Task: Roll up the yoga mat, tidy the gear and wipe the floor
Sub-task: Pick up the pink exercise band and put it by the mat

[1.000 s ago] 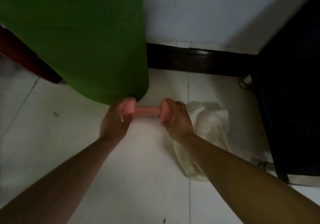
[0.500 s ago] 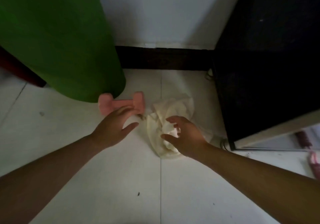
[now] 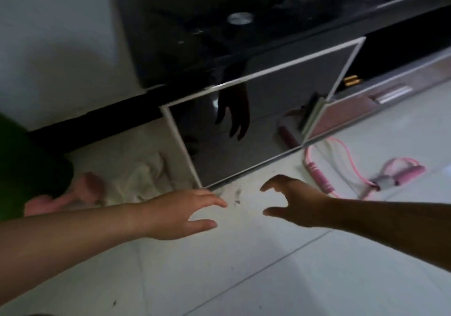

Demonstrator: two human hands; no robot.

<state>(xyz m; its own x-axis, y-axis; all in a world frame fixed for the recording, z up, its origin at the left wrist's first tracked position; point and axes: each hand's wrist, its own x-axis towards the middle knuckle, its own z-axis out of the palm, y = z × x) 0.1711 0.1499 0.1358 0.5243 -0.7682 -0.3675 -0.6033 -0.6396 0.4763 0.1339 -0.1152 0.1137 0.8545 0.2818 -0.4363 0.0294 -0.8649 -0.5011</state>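
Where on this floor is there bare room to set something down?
Free: the floor tiles nearer than both arms, and the gap between the left hand and right hand, bar some dirt specks. Crowded: the corner holding the green mat, pink dumbbell and white cloth left of the cabinet door; the pink pull rope lies at its right.

Left hand [image 3: 175,214] and right hand [image 3: 299,203] over floor [image 3: 268,279], pink dumbbell [image 3: 61,198] beside cloth [image 3: 141,179], pink exercise band [image 3: 319,176] by cabinet [image 3: 268,125]
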